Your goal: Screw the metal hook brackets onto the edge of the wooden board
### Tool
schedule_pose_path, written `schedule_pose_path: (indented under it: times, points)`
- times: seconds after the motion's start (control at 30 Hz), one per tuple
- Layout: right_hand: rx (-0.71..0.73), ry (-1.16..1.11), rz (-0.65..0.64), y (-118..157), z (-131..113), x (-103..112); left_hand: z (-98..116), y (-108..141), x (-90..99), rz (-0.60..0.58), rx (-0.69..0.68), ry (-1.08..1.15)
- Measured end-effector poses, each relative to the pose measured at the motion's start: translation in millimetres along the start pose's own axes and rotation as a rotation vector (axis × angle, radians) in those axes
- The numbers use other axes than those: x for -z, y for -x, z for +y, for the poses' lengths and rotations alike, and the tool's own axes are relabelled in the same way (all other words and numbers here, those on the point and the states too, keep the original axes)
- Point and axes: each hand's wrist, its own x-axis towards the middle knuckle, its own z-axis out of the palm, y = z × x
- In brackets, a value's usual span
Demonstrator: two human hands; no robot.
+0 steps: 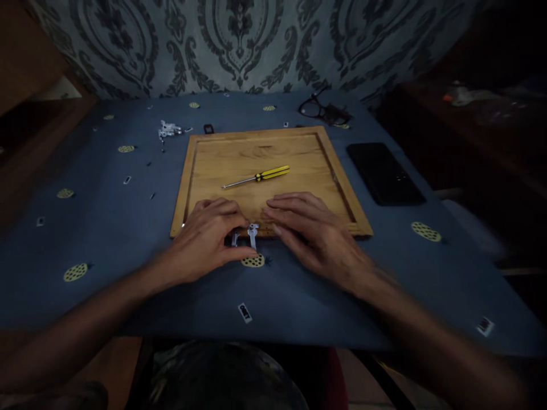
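My left hand [209, 238] is closed at the near edge of a wooden tray [256, 147], thumb and fingers around a small silver metal piece [253, 232]. Two pale prongs of that piece show past the thumb; the rest is hidden behind the fingers. Just to the right, my right hand [316, 236] lies over the tray's front rim with its fingers stretched out, holding nothing that I can see. A screwdriver [271, 172] with a yellow and black handle rests on the tray beyond both hands, its tip pointing left.
Several silver metal parts [170, 130] lie at the back left, with tiny dark bits nearby. A small black frame-like piece [208, 129] sits behind the tray. Eyeglasses [314, 107] are at the back right; a black phone [384, 173] lies right of the tray on the blue tablecloth [141, 307].
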Motion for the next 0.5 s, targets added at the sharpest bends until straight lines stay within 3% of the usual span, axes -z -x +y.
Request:
schedule_pose_path:
  times: [0.23,0.37,0.5]
  points:
    - [-0.145,0.17,-0.092,-13.8,47.2,12.7,-2.0,0.2,-1.2,0.004,-0.004,-0.003]
    - [-0.148,0.251,-0.148,-31.7,73.9,6.0,-5.2,1.6,-4.6,0.03,-0.022,-0.006]
    - [-0.16,0.289,-0.225,-48.8,79.6,-3.8,-7.2,2.7,-6.1,0.037,-0.028,-0.001]
